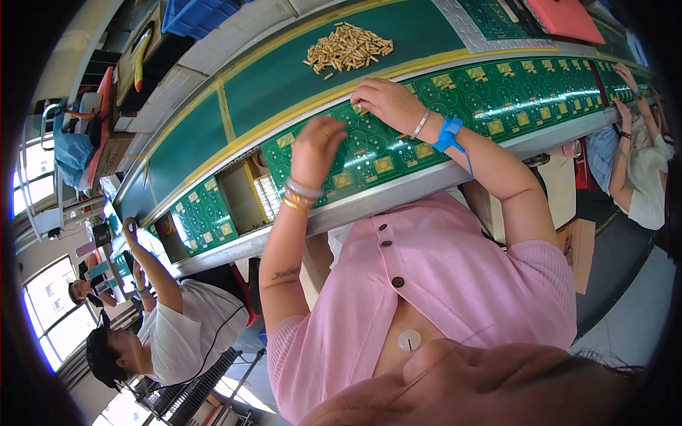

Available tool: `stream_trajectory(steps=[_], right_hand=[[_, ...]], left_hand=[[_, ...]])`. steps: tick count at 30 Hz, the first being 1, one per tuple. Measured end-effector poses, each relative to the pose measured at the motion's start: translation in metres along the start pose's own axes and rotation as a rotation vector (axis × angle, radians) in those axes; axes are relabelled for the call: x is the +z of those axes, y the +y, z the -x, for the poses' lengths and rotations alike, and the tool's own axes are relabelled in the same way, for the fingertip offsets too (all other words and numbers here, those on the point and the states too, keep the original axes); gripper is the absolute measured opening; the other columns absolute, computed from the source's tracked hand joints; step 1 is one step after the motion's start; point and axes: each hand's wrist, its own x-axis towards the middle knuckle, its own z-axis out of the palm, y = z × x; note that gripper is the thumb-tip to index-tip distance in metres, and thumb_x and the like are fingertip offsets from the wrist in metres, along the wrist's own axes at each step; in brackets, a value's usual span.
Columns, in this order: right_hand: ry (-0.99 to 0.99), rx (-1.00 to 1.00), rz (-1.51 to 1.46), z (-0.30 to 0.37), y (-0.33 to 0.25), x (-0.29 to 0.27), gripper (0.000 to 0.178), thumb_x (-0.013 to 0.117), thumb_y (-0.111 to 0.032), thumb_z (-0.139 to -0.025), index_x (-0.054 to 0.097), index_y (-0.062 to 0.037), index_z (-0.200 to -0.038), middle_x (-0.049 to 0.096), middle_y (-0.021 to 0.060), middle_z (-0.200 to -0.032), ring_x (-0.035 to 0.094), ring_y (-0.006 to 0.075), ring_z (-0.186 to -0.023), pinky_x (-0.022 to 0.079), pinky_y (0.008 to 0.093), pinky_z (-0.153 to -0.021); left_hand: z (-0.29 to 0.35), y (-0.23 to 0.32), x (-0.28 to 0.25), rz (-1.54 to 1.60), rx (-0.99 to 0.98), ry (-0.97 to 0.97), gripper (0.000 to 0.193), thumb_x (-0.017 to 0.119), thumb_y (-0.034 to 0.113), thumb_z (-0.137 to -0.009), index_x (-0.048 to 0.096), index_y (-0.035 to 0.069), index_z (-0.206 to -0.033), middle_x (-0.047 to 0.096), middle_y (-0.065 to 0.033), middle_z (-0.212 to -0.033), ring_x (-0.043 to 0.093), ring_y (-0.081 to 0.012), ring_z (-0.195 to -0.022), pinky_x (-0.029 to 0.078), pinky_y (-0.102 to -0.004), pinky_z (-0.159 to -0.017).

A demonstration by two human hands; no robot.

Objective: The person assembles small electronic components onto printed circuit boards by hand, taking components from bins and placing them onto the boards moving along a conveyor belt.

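Observation:
My left hand (317, 150) hovers over a green circuit board panel (344, 181), slightly blurred, its fingers curled together. What it holds, if anything, does not show. My right hand (389, 99) bends down at the far edge of the boards, thumb and fingers pinched together. Something small and pale shows at its fingertips, too small to name. Past both hands, a heap of small brass-coloured cylindrical parts (348, 48) lies on the green bench mat (273, 99). A blue wrist strap (449, 135) circles my right wrist.
More board panels (526, 96) line the metal-edged rail (497, 153) to the right; another panel (202, 216) lies left, past a gap. A red-pink folder (565, 20) is at the far right, a blue bin (199, 15) at the far left. Co-workers sit on both sides.

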Motion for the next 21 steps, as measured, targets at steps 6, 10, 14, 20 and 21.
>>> stream_trajectory(steps=[6,10,14,20,21], right_hand=[[-0.054,0.006,-0.061,-0.019,-0.015,0.026,0.011,0.059,-0.011,-0.077,0.057,-0.0071,-0.087,0.060,0.0075,-0.083,0.059,0.0262,-0.078,0.048,0.0356,-0.067],[-0.088,0.054,-0.148,-0.027,-0.016,0.044,0.008,0.061,-0.013,-0.075,0.059,-0.0084,-0.081,0.062,0.0069,-0.079,0.060,0.0267,-0.076,0.048,0.0370,-0.067],[-0.124,0.046,-0.130,-0.030,-0.018,0.050,0.009,0.062,-0.013,-0.074,0.059,-0.0080,-0.081,0.062,0.0078,-0.079,0.060,0.0271,-0.077,0.048,0.0378,-0.068],[-0.145,0.000,-0.101,-0.031,-0.023,0.050,0.007,0.061,-0.013,-0.075,0.060,-0.0087,-0.080,0.061,0.0071,-0.080,0.058,0.0263,-0.081,0.047,0.0372,-0.070],[-0.144,-0.001,-0.101,-0.031,-0.023,0.051,0.007,0.061,-0.013,-0.075,0.060,-0.0087,-0.080,0.061,0.0071,-0.080,0.058,0.0263,-0.081,0.047,0.0372,-0.070]], left_hand=[[-0.081,-0.061,0.006,-0.259,0.108,0.107,0.013,0.067,0.012,-0.070,0.066,0.007,-0.081,0.061,-0.0086,-0.082,0.060,-0.0257,-0.071,0.048,-0.0342,-0.063],[-0.092,-0.066,0.000,-0.224,-0.038,-0.196,0.015,0.068,0.014,-0.069,0.066,0.006,-0.082,0.062,-0.0086,-0.079,0.061,-0.0232,-0.068,0.049,-0.0332,-0.061],[-0.074,-0.058,-0.020,-0.298,0.040,-0.232,0.014,0.067,0.013,-0.071,0.066,0.006,-0.084,0.062,-0.0082,-0.077,0.062,-0.0224,-0.069,0.049,-0.0310,-0.062],[-0.002,-0.063,-0.064,-0.013,-0.104,-0.060,0.014,0.063,0.007,-0.077,0.065,0.005,-0.091,0.061,-0.0086,-0.078,0.061,-0.0193,-0.068,0.048,-0.0263,-0.061],[0.016,-0.071,-0.067,0.192,-0.294,-0.051,0.014,0.061,0.007,-0.080,0.063,0.003,-0.094,0.062,-0.0071,-0.080,0.060,-0.0162,-0.070,0.048,-0.0243,-0.063]])
